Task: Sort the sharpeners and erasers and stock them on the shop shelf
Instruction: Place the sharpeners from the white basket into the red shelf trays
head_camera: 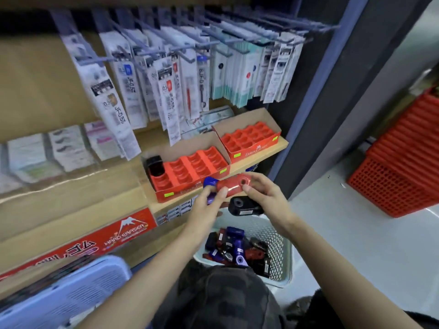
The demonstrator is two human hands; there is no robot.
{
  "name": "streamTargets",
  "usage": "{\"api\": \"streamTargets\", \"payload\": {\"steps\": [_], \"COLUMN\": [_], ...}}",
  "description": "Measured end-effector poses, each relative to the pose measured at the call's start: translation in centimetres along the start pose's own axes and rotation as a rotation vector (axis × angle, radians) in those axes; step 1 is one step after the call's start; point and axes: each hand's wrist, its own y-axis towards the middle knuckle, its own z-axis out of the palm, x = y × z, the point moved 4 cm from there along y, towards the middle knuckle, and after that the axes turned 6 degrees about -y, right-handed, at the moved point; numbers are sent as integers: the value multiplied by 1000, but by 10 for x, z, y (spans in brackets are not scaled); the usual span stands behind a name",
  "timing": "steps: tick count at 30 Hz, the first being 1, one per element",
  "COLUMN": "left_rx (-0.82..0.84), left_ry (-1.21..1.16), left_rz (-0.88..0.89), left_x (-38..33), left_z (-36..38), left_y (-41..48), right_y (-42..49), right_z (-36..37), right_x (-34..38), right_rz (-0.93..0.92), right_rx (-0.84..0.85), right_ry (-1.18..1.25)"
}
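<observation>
Flat, cool indoor light with soft shadows. The floor [356, 233] at right is washed pale with a soft sheen; the top edge falls into darkness. Motion blur smears the hanging packs [166, 79] and the lid [64, 293] lower left. Wide-angle distortion tilts the post [332, 103] and shelf [251, 159].

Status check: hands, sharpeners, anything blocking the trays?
Left hand grips blue sharpener, thumb on red sharpener. Right hand pinches it, black sharpener underneath. Near tray slots mostly unfilled, unobstructed.

Left tray [190, 168] beside right tray [249, 136] on shelf [261, 153]; packets [166, 79] hang above; basket [283, 248] below; crates [403, 174] far right.
</observation>
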Motion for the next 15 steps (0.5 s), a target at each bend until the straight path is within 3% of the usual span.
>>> {"api": "streamTargets", "payload": {"steps": [5, 10, 15], "left_rx": [-138, -261, -349], "left_ry": [-42, 256, 447], "left_rz": [121, 274, 341], "left_x": [-23, -50, -79], "left_z": [-25, -74, -129], "left_y": [-15, -34, -49], "right_y": [10, 42, 84], "right_z": [20, 29, 80], "right_x": [17, 24, 47], "right_rz": [-2, 24, -95], "right_rx": [143, -151, -135], "right_ry": [-143, -139, -326]}}
